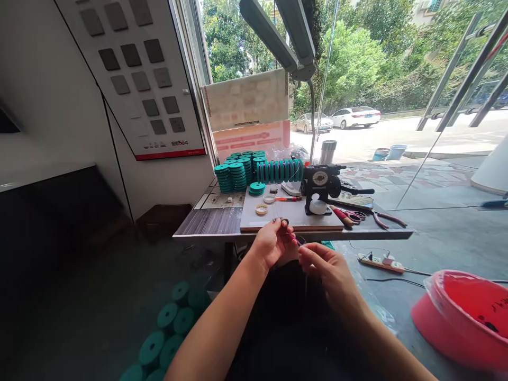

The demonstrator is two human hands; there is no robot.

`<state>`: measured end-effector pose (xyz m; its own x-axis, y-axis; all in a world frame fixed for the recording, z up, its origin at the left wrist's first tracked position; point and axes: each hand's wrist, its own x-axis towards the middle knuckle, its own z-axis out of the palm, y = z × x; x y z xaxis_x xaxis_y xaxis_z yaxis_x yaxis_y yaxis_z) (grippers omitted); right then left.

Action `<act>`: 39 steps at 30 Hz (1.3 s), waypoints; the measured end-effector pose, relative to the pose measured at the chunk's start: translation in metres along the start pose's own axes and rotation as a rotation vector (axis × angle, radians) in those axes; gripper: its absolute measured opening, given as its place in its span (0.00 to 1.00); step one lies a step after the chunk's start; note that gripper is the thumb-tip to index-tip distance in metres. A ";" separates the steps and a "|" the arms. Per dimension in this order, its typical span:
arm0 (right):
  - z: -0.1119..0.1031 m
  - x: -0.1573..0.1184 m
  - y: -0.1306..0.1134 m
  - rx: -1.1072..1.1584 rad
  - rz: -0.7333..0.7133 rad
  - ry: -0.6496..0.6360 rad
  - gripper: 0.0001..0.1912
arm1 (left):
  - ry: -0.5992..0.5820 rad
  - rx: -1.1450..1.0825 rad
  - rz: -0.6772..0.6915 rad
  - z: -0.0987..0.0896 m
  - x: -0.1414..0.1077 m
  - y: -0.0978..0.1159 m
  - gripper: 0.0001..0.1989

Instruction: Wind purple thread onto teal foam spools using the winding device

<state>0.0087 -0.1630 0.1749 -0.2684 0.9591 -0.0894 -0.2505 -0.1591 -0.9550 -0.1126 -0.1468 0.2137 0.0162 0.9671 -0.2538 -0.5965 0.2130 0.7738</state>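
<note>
Two bent-fingered hands close together

The held piece looks purplish, the stacked spools teal, the crank machine black, the tub pinkish red.

Workshop, bench with a black cranked machine, stacked green spools, pliers, scissors

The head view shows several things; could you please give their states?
Left hand: holding purple strand
Right hand: pinching same strand
Pliers: lying, handles spread
Scissors: lying flat
Green spool row: mounted sideways
Yellow dish: uncovered
Power strip: white plug inserted
Red tub: open-topped
Lamp: lit or not, unclear
</note>
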 end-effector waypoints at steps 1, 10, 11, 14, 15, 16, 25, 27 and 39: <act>-0.001 0.000 -0.001 -0.003 0.002 0.010 0.24 | -0.001 0.000 -0.002 0.000 0.000 0.000 0.11; -0.014 0.006 0.004 0.114 0.117 0.045 0.20 | -0.011 0.003 -0.001 -0.005 0.004 -0.002 0.11; -0.014 0.006 0.004 0.134 0.133 0.030 0.19 | -0.010 0.004 0.000 -0.005 0.004 -0.002 0.11; -0.012 0.006 0.004 0.138 0.133 0.005 0.20 | -0.006 0.009 0.002 -0.005 0.004 -0.002 0.11; -0.011 0.005 0.004 0.126 0.125 0.011 0.20 | -0.006 0.010 0.002 -0.005 0.004 -0.002 0.11; -0.010 0.005 0.004 0.114 0.116 0.025 0.21 | -0.006 0.010 0.003 -0.005 0.003 -0.001 0.11; -0.012 0.006 0.006 0.072 0.047 0.112 0.23 | -0.020 0.035 -0.010 -0.003 0.001 0.001 0.12; -0.012 0.008 0.008 0.057 0.040 0.118 0.23 | -0.025 0.047 -0.018 -0.003 0.000 0.002 0.13; -0.015 0.021 0.011 -0.143 -0.009 0.091 0.15 | -0.101 0.134 -0.052 -0.005 -0.001 0.000 0.12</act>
<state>0.0138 -0.1410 0.1581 -0.1798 0.9787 -0.0992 -0.1157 -0.1212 -0.9859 -0.1164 -0.1486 0.2112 0.1291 0.9618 -0.2413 -0.4808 0.2735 0.8331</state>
